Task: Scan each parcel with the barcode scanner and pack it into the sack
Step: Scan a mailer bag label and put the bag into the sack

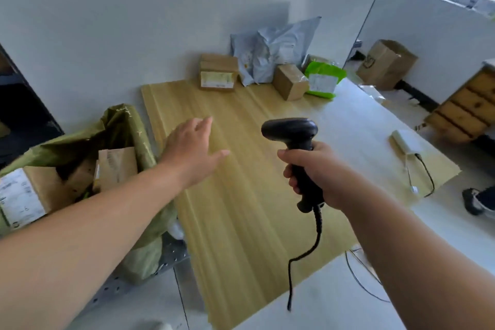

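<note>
Nearest, the cable (318,233) is being left dangling from the barcode scanner (290,131), whose handle is being gripped in the curled fingers of the right hand (321,171). Judged from here, that cable is being put at risk of snagging on the edge of the yellow sheet (241,209) during a long reach. The left hand (192,147) is being held over the sheet, fingers straight and spread wide, holding nothing. Its forearm is being carried just beside the mouth of the green sack (128,126), so the slumped rim is probably being exposed to a knock that folds it over the packed parcels (115,166). The unscanned parcels are being kept well apart from both hands, by the far wall: a brown box (218,71), grey mailer bags (276,53), a smaller box (290,82) and a green bag (322,79). The leaning bags are seemingly being propped by the boxes, so a slide is being risked if one is pulled. White labels are being shown on one packed parcel, the brown box and the green bag, but nothing is being resolved sharply enough to be read.
</note>
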The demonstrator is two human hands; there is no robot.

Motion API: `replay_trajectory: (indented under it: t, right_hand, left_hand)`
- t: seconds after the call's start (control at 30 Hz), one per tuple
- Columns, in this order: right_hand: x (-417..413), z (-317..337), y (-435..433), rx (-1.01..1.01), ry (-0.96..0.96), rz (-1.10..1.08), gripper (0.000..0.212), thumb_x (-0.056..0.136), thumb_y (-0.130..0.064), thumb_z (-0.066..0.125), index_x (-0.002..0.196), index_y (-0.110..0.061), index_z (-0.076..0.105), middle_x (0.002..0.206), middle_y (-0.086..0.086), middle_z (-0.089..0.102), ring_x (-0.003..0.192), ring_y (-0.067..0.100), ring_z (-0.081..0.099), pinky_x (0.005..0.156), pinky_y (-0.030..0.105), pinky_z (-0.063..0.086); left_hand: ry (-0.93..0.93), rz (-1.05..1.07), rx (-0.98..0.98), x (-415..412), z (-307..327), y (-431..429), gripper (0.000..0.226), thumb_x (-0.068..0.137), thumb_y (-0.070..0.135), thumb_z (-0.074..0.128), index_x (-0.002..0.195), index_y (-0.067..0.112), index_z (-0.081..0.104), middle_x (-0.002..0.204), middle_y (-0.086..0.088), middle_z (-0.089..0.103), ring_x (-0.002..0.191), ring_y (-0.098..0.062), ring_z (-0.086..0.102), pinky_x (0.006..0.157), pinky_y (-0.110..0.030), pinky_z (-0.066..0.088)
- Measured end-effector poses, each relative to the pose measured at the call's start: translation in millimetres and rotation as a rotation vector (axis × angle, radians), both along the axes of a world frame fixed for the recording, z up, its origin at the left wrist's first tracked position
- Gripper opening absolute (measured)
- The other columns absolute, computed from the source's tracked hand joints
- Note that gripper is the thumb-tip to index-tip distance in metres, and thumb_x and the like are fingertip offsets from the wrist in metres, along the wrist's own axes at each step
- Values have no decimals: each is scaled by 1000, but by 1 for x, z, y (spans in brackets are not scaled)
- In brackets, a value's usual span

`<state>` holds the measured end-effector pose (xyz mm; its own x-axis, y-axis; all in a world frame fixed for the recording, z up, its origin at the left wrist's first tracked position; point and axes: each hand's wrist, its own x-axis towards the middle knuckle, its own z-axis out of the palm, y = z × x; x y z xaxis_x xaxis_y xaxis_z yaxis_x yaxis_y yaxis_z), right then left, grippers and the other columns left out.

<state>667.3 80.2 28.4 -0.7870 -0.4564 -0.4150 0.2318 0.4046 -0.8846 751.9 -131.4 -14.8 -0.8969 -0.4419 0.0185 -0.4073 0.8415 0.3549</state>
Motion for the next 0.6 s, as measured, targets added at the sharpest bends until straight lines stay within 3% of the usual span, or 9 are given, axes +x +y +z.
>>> replay_trajectory:
  t: [0.13, 0.4, 0.6]
  right_hand:
    - [-26, 18, 105, -36, 40, -53, 13, 91, -14, 68, 93, -9, 55, 56, 4, 58, 46, 17, 50, 49, 29, 43]
    - [-86, 67, 276, -58, 124, -140, 16, 91, -18, 68, 102, -9, 59, 69, 9, 60, 53, 18, 53, 53, 30, 47]
    - [-132, 80, 320, -83, 180, -193, 13, 91, -16, 68, 97, -8, 60, 70, 11, 60, 55, 21, 52, 56, 34, 45]
  left_hand:
    - [15, -10, -36, -34, 25, 95, 81, 90, 57, 51, 152, 15, 20, 151, -10, 31, 137, -28, 32, 110, -39, 28]
    - [80, -67, -73, -110, 78, 253, 80, 90, 56, 52, 152, 17, 20, 152, -9, 30, 138, -29, 30, 110, -40, 28]
    - [77, -85, -127, -153, 96, 285, 80, 90, 55, 52, 152, 16, 20, 152, -9, 30, 140, -27, 29, 111, -40, 28]
